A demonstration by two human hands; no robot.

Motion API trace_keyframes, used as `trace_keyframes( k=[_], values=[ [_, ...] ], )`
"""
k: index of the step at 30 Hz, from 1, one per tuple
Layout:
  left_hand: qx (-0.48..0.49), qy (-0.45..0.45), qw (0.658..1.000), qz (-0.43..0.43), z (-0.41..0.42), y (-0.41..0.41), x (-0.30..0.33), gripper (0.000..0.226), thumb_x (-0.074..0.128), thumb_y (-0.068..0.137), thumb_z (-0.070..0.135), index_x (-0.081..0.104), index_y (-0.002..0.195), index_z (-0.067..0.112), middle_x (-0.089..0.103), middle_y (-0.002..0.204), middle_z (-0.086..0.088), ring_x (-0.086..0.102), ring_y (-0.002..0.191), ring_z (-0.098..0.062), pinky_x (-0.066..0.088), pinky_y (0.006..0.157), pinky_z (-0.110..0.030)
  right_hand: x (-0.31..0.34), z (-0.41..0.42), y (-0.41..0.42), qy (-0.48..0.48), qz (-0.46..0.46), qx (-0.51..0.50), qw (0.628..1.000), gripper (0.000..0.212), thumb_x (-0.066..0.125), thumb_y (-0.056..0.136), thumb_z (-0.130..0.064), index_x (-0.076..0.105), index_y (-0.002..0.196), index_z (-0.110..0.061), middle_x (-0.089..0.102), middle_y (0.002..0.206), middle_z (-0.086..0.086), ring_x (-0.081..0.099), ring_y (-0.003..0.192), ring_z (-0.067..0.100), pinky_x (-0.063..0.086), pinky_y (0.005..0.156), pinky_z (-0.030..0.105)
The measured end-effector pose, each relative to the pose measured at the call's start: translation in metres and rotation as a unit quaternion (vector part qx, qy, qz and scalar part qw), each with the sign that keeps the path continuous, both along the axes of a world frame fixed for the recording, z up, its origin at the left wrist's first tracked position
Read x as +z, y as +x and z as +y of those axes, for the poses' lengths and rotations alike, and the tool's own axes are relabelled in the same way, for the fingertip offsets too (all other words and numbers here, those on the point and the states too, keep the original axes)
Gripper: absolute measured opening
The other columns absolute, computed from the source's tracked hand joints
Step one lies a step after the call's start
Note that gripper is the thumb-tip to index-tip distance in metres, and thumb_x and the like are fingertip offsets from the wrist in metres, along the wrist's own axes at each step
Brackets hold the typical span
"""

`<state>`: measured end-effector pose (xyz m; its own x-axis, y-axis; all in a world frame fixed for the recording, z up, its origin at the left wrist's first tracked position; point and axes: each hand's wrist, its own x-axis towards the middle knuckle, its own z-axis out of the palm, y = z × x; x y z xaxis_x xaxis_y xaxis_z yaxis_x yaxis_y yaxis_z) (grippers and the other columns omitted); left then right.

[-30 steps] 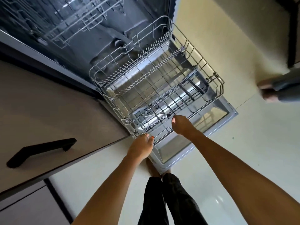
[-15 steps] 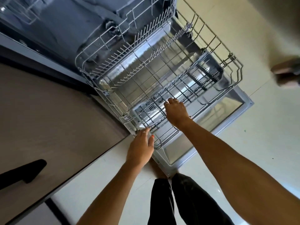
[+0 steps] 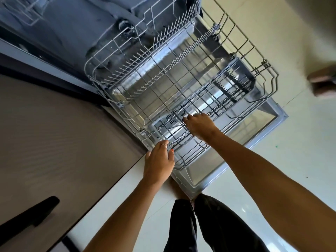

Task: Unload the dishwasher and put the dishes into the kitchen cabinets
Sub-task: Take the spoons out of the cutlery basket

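The dishwasher's grey wire lower rack point(image 3: 271, 77) is pulled out over the open door point(image 3: 269, 124); I see no dishes among its tines. A long dark wire basket point(image 3: 227, 88) lies in its front right part. My left hand point(image 3: 159, 160) is at the rack's near left corner, fingers curled over the front rim. My right hand point(image 3: 200, 126) reaches into the rack, its fingers curled down around the dark basket's near-end wires. What lies under those fingers is hidden.
A beige cabinet front point(image 3: 54, 133) with a black handle point(image 3: 27, 220) stands on the left. My legs in black trousers point(image 3: 185, 226) stand at the door's corner. Another person's feet point(image 3: 323, 82) are on the pale floor at right. The upper rack point(image 3: 23, 11) shows top left.
My right hand has moved from the rack's front rim deeper into the rack, onto the dark basket. My left hand stays at the front corner. The view has tilted closer to the rack.
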<state>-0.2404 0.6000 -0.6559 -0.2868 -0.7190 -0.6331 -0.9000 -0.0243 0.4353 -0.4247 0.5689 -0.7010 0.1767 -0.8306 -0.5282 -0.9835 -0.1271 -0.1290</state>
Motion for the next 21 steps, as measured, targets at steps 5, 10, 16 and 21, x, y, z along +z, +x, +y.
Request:
trace_keyframes(
  k=[5,10,16,21],
  values=[
    [0.003,-0.018,1.0,-0.017,-0.001,-0.009,0.001,0.048,0.042,0.097,0.024,0.032,0.144,0.016,0.034,0.151,0.001,0.032,0.139,-0.014,0.017,0.115,-0.048,0.02,-0.001,-0.01,-0.032,-0.126,-0.053,0.99,0.037,0.029,0.105,-0.02,0.041,0.134,0.001,0.059,0.099,0.017,0.062,0.085,0.028,0.055,0.079,0.037],
    [-0.054,-0.237,0.97,-0.011,-0.003,-0.022,0.008,0.079,0.064,0.081,0.012,0.024,0.149,0.009,0.025,0.154,-0.015,0.026,0.142,-0.029,0.02,0.112,-0.054,0.038,-0.005,-0.018,-0.028,-0.126,0.021,0.991,0.052,0.05,0.094,-0.003,0.038,0.143,-0.012,0.043,0.145,0.011,0.047,0.129,0.027,0.039,0.108,0.033],
    [-0.04,0.043,0.998,0.012,-0.027,-0.051,0.013,0.027,0.047,0.097,0.021,0.054,0.12,0.007,0.065,0.11,-0.012,0.064,0.097,-0.024,0.053,0.085,-0.036,0.047,0.02,-0.015,0.021,-0.308,-0.116,0.944,0.025,0.049,0.096,-0.008,0.063,0.117,-0.008,0.064,0.119,0.01,0.06,0.103,0.018,0.048,0.095,0.034],
    [0.085,0.202,0.972,0.085,-0.027,-0.046,0.016,0.029,0.037,0.101,0.016,0.062,0.11,0.006,0.058,0.068,-0.002,0.049,0.052,-0.01,0.037,0.046,-0.021,0.047,0.023,-0.032,0.044,-0.327,-0.268,0.905,0.029,0.046,0.099,-0.021,0.058,0.123,-0.009,0.064,0.12,0.009,0.062,0.095,0.016,0.047,0.09,0.03]
  ],
)
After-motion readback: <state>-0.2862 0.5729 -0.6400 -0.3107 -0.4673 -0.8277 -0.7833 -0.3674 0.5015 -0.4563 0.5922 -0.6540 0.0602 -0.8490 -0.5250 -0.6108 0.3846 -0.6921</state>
